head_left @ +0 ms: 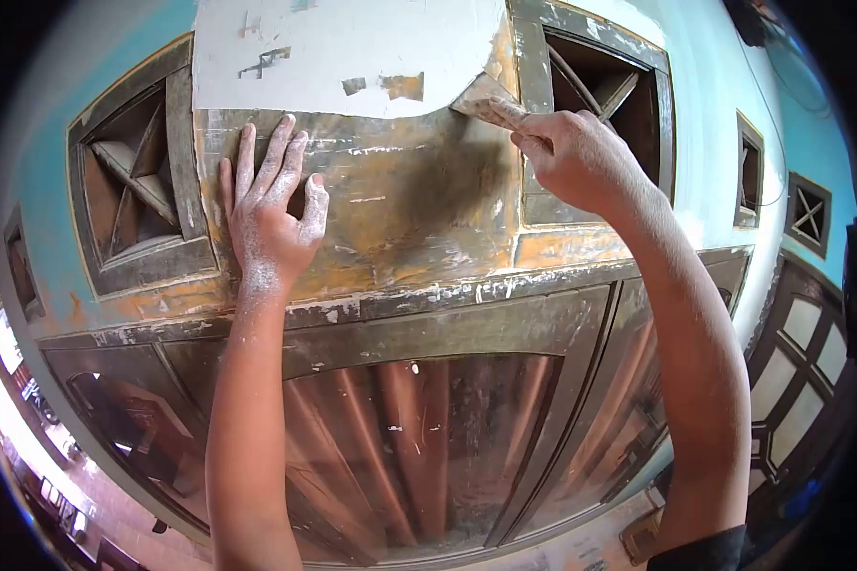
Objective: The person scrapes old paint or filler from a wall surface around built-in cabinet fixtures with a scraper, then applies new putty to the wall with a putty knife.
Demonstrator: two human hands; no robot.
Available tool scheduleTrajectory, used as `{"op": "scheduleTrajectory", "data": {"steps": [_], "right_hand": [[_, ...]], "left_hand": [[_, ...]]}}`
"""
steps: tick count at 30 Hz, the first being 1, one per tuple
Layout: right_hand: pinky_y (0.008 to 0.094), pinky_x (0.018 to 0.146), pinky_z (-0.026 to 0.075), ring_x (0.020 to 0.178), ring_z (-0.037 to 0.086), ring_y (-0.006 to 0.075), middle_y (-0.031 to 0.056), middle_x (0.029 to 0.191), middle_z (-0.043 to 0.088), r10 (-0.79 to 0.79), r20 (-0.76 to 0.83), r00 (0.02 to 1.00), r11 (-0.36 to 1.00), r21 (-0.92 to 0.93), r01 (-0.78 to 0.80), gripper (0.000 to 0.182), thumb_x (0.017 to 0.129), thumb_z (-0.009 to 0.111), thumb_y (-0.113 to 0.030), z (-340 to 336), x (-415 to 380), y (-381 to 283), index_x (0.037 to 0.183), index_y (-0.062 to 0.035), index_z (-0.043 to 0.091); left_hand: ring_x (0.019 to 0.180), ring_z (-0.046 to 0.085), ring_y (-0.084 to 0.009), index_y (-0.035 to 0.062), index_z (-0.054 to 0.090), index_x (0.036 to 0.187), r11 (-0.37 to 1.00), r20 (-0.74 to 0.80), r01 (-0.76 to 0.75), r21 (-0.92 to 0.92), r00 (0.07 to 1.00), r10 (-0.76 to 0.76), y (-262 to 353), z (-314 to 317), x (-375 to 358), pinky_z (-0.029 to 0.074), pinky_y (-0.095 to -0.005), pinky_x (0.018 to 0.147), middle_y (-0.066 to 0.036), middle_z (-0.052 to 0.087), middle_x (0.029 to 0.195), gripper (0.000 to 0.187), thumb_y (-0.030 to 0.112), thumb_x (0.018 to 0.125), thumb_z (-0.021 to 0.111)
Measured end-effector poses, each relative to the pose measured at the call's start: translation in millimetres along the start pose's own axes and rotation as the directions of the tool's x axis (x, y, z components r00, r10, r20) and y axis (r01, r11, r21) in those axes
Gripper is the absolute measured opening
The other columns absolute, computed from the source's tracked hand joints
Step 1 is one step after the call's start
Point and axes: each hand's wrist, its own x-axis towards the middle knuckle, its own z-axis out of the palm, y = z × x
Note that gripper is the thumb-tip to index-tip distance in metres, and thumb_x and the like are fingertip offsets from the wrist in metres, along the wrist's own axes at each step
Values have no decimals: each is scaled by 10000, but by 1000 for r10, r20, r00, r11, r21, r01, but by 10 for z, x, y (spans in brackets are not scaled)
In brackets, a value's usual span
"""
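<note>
My right hand (pixel 581 157) is closed round the handle of a scraper (pixel 490 103), whose blade meets the lower right edge of the white layer (pixel 343 52) on the panel. My left hand (pixel 274 205) lies with spread fingers against the bare brown and orange panel (pixel 381 205), its fingertips a little below the white layer. Both hands are dusted with white powder. Small brown patches show through the white. A shadow falls on the panel below the scraper.
Framed openings with crossed slats flank the panel, one at left (pixel 133 181) and one at right (pixel 605 86). Below runs a paint-flecked wooden ledge (pixel 428 297) above glass (pixel 428 438) with reddish curtains behind. A darker door (pixel 800 352) stands at far right.
</note>
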Motion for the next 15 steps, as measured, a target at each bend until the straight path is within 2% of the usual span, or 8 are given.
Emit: {"op": "scheduleTrajectory", "data": {"steps": [3,5,7,10,15], "right_hand": [[472,694,543,729,698,373,193,781,705,-45,-34,998,998,-35,44,256,1012,614,-253,-25,-15,33,1146,-108,778],[467,696,543,742,701,372,186,793,708,-8,-7,1000,999,-34,8,246,1009,621,-257,-39,1,-1,1111,-98,778],[469,809,610,858,760,332,152,921,773,-5,18,1000,998,-55,6,264,1016,574,-251,-44,17,8,1150,-174,788],[472,810,610,867,760,331,146,925,774,-28,41,999,989,-145,34,261,1021,569,-239,-135,61,83,1144,-178,791],[453,793,615,847,762,313,148,921,773,-23,16,1000,995,-98,24,262,1022,577,-249,-156,102,90,1145,-163,792]], "left_hand": [[1529,375,-372,128,687,1385,1000,3,10,-8,1000,-10,-20,3,-24,211,-595,1251,-13,538,1582,481,252,920,665],[1528,377,-371,129,691,1380,1000,0,12,-14,1000,-12,-20,2,-16,212,-593,1251,-11,539,1582,476,249,920,667],[1530,376,-369,132,691,1382,1000,-5,-16,-13,1000,16,-39,9,-19,209,-594,1253,-11,541,1579,479,242,916,670],[1529,380,-365,136,689,1385,1000,-8,-2,-9,1000,2,-18,7,-20,216,-594,1251,-12,544,1577,480,236,916,671],[1520,390,-377,136,688,1383,1000,-10,-17,-24,1000,17,-38,-5,-17,222,-594,1250,-15,541,1579,478,237,917,672]]}}
